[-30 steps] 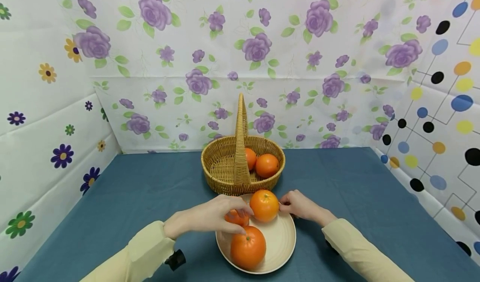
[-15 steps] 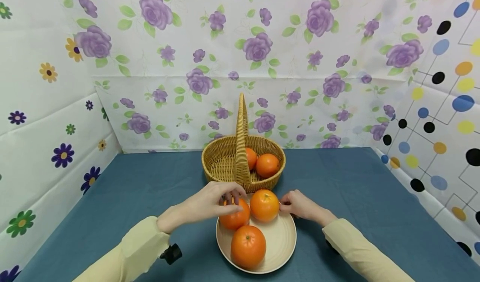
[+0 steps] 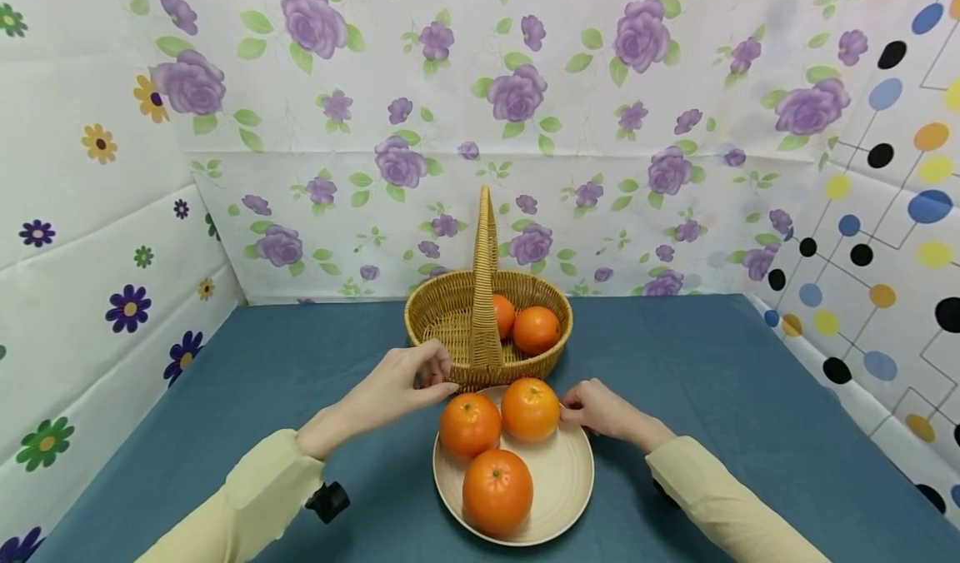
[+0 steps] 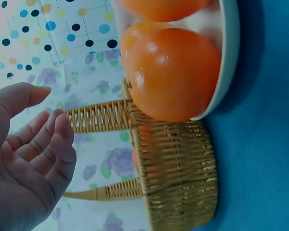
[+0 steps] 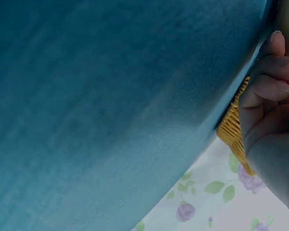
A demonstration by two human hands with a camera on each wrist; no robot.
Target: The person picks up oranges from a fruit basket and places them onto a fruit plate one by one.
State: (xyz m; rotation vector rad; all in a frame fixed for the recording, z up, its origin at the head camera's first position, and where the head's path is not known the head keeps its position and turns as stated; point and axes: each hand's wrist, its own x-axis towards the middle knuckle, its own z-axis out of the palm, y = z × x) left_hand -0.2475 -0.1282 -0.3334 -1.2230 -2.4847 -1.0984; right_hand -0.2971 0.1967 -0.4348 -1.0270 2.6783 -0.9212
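Note:
A cream plate [image 3: 562,488] carries three oranges: one at the left [image 3: 469,425], one at the back [image 3: 530,410] and a larger-looking one at the front [image 3: 497,492]. My left hand [image 3: 401,384] is in the air left of the plate, before the basket, holding nothing. Its fingers are loosely bent and apart from the oranges, as the left wrist view shows with the palm [image 4: 24,187] bare. At the plate's right back rim, my right hand [image 3: 600,409] pinches the edge with curled fingers. The right wrist view shows those bent fingers [image 5: 260,94] close to the table.
Right behind the plate stands a wicker basket [image 3: 517,371] with a tall arched handle [image 3: 483,296]. Two oranges lie in its right half, one [image 3: 536,330] partly covering the other [image 3: 504,316]. A blue cloth [image 3: 322,355] covers the table, with patterned sheets hanging around.
My left hand has drawn away from the left orange, back and to the left, leaving it fully in sight on the plate. My right hand has stayed at the rim.

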